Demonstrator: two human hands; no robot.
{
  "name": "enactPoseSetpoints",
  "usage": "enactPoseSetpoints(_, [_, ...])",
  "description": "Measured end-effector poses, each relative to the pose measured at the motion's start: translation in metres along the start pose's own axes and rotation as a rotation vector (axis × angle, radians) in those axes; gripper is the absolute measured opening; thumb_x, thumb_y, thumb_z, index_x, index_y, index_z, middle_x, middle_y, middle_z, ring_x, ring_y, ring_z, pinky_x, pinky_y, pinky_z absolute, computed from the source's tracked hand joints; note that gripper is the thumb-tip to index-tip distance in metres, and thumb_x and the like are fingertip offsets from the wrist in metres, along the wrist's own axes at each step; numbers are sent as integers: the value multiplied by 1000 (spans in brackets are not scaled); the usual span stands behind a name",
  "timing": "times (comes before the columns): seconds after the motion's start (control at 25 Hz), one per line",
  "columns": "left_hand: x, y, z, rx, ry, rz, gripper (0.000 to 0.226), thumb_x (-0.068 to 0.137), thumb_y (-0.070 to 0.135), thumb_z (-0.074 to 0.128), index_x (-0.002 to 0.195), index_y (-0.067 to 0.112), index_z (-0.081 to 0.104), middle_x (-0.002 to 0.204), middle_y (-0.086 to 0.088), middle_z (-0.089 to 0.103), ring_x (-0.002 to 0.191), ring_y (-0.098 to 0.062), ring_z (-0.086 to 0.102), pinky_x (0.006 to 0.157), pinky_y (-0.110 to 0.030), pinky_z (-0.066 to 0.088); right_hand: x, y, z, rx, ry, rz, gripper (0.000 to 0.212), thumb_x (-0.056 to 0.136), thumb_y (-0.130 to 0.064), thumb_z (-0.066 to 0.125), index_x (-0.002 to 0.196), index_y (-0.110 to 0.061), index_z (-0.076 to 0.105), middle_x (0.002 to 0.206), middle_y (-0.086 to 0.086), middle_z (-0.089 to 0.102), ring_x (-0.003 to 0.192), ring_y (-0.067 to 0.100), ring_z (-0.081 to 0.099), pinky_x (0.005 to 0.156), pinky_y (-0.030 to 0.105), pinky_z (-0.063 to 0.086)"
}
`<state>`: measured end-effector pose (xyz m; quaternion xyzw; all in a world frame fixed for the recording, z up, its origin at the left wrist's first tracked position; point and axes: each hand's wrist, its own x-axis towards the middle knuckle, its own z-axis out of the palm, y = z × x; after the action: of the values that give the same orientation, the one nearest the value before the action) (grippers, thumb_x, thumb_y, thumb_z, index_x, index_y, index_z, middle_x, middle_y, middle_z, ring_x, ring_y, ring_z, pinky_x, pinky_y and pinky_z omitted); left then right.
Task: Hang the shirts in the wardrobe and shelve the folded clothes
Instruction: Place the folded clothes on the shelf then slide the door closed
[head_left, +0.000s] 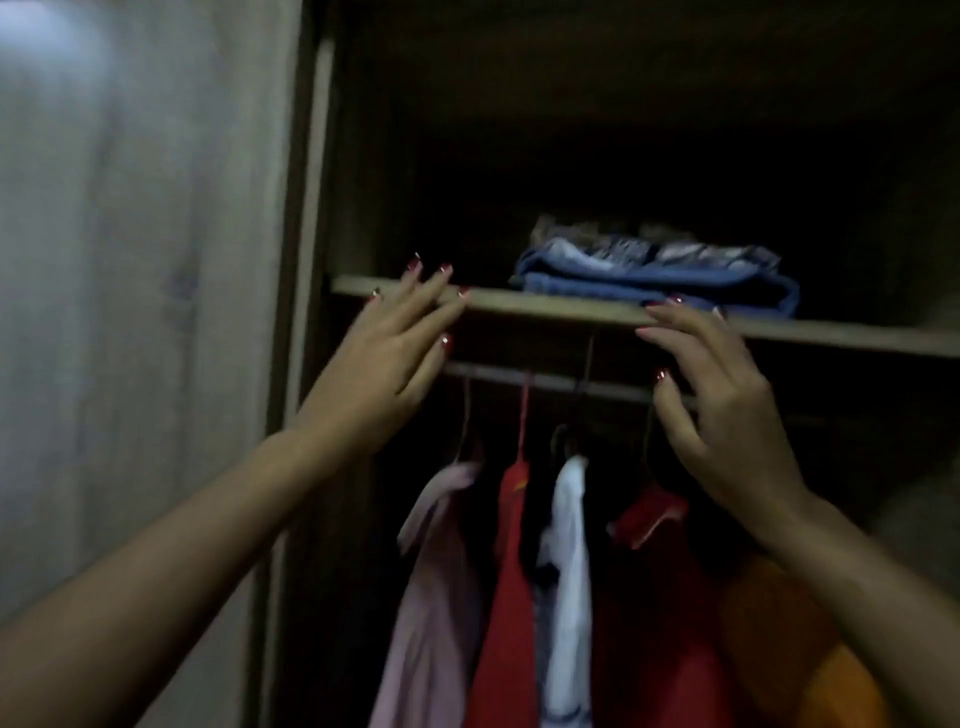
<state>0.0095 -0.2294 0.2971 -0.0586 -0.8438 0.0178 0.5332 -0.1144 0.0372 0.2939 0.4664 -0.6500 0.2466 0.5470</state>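
Left hand (395, 364) and right hand (727, 421) are held open, empty, at the shelf (857, 340) edge. One folded stack (654, 283) is seen at 12 o'clock, four shirts (569, 525) at 6.

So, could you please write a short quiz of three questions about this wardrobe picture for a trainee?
1. True or false: the left hand and the right hand both hold nothing.
2. Where does the stack of folded clothes lie? A) on the shelf B) on the floor C) over a forearm
3. Fill in: between the red shirt and the darker red garment hangs a ____ shirt.

Key: 1 true; 2 A; 3 white, the white shirt.
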Motion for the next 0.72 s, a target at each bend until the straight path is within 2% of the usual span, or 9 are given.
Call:
enactPoseSetpoints(0.08, [-81,-26,-9,26,80,-147,50,96,27,31,146,17,31,158,-3,18,148,-21,6,119,-50,16,-53,-50,41,148,-101,-73,37,86,-9,45,120,-1,59,130,14,56,126,24,46,115,38,28])
enactPoseSetpoints(0.16, [-163,-45,-11,21,72,-351,52,98,23,32,149,17,21,160,-1,8,148,-18,0,120,-50,15,-113,-104,90,252,-263,-157,39,84,-10,48,119,-1,61,127,15,60,123,24,48,110,37,33])
enactPoseSetpoints(0.28, [-265,-70,-1,32,-130,-555,58,98,37,26,151,21,6,161,4,-6,148,-14,-7,118,-54,18,-192,-181,150,343,-600,-381,46,74,-15,56,119,-9,62,126,9,63,119,21,54,101,40,44])
enactPoseSetpoints(0.36, [-306,-80,8,54,-284,-578,64,96,46,24,151,22,1,160,5,-11,147,-14,-9,117,-56,19,-222,-222,175,379,-787,-508,50,73,-21,55,123,-14,56,129,5,61,121,18,53,102,37,45])
enactPoseSetpoints(0.44, [-325,-85,15,88,-370,-555,67,96,48,25,150,20,-3,160,2,-16,147,-16,-12,117,-56,17,-241,-253,197,387,-928,-592,46,76,-22,53,121,-14,56,129,6,60,122,19,53,102,38,44])
enactPoseSetpoints(0.56, [-330,-88,20,103,-410,-529,69,97,44,28,150,17,-8,158,-3,-21,146,-21,-17,118,-56,14,-262,-281,227,332,-1123,-572,41,73,-20,67,114,-14,62,125,8,62,122,23,55,101,48,46])
enactPoseSetpoints(0.64, [-331,-91,23,95,-420,-540,70,97,43,29,149,17,-9,157,-3,-23,146,-22,-19,119,-55,11,-269,-296,239,229,-1264,-565,49,78,-18,68,125,-12,55,138,10,52,134,25,41,109,52,36])
enactPoseSetpoints(0.72, [-334,-92,26,80,-420,-549,69,98,41,32,150,17,-9,157,-2,-24,145,-21,-20,119,-55,9,-273,-308,243,155,-1285,-578,56,87,-16,58,139,-10,38,151,13,33,143,28,22,116,52,21])
